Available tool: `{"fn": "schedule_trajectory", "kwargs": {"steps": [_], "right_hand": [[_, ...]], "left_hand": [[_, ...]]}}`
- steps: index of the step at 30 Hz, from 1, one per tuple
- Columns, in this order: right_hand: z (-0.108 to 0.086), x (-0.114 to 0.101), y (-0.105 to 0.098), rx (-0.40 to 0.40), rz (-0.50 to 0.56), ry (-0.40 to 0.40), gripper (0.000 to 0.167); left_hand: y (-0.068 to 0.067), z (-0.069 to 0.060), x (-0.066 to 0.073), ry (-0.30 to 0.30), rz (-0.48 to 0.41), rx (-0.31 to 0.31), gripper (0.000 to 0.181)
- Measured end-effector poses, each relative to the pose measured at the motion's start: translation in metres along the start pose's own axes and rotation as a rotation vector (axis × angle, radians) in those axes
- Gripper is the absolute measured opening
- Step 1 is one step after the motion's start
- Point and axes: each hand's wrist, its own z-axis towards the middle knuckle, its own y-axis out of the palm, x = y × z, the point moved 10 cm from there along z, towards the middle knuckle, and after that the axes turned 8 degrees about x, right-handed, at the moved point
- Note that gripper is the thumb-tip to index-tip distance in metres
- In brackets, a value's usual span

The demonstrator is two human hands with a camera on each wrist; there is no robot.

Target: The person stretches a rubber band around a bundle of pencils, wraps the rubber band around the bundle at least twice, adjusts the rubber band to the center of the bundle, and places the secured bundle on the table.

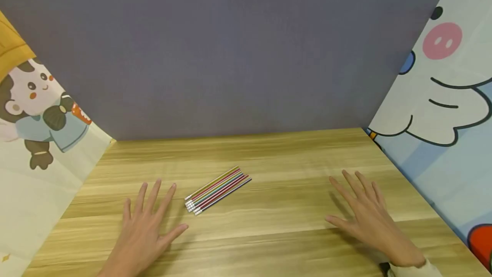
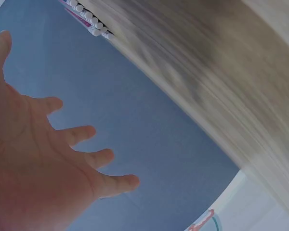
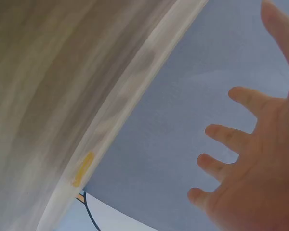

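A big gray wall (image 1: 238, 54) is standing in front of both hands, well past their fingertips. A wood table (image 1: 269, 234) is lying under them. A right cloth (image 1: 430, 97) with a pink nose on it is hanging beyond the right hand (image 1: 365, 221), and a left cloth (image 1: 23, 208) is hanging beyond the left hand (image 1: 144, 230). The left hand is spreading its fingers wide, palm down, and is holding nothing. The right hand is spreading its fingers too and is holding nothing, with a pale sleeve (image 1: 415, 270) showing just behind it. Both seem to be hanging a little above the wood. The pencils (image 1: 219, 186) are lying between the hands, much closer to the left one: they are resting near its thumb and pointer finger, to their right, not touching. From the right hand, they are lying well off to the left. They are sitting side by side on a slant, the blue pencil (image 1: 226, 194) lying on the side nearest the person. Their white ends (image 1: 189, 205) are facing the left hand, and their other ends are pointing away from it, forward and right.
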Motion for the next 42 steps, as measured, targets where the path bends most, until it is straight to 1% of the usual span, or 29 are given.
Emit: {"fn": "schedule_trajectory", "kwargs": {"steps": [6, 9, 12, 18, 21, 25, 28, 31, 34, 38, 42], "right_hand": [[0.005, -0.007, 0.005, -0.061, 0.041, 0.015, 0.096], [0.008, -0.013, 0.008, -0.106, 0.067, 0.011, 0.093], [0.012, -0.021, 0.013, -0.156, 0.092, 0.002, 0.09], [0.034, -0.04, 0.027, -0.235, 0.104, -0.036, 0.082], [0.046, -0.054, 0.034, -0.261, 0.127, -0.074, 0.08], [0.06, -0.074, 0.046, -0.276, 0.157, -0.148, 0.079], [0.072, -0.089, 0.055, -0.286, 0.18, -0.192, 0.078], [0.085, -0.104, 0.067, -0.33, 0.236, -0.206, 0.076], [0.095, -0.116, 0.085, -0.412, 0.303, -0.196, 0.075], [0.103, -0.13, 0.111, -0.514, 0.351, -0.193, 0.075], [0.115, -0.142, 0.131, -0.551, 0.382, -0.215, 0.075]], "left_hand": [[0.001, 0.005, -0.001, 0.001, 0.01, -0.023, 0.091], [0.005, 0.008, -0.002, -0.002, 0.0, -0.057, 0.089], [0.009, 0.008, -0.002, -0.016, -0.027, -0.103, 0.085], [0.012, 0.013, -0.005, -0.029, -0.097, -0.149, 0.075], [0.014, 0.015, 0.0, -0.054, -0.201, -0.185, 0.067], [0.013, 0.017, 0.015, -0.073, -0.358, -0.217, 0.057], [0.011, 0.021, 0.022, -0.088, -0.433, -0.221, 0.054], [0.013, 0.027, 0.024, -0.116, -0.489, -0.233, 0.054], [0.02, 0.033, 0.023, -0.151, -0.551, -0.277, 0.055], [0.035, 0.037, 0.02, -0.224, -0.659, -0.366, 0.058], [0.047, 0.041, 0.017, -0.284, -0.731, -0.419, 0.059]]}}
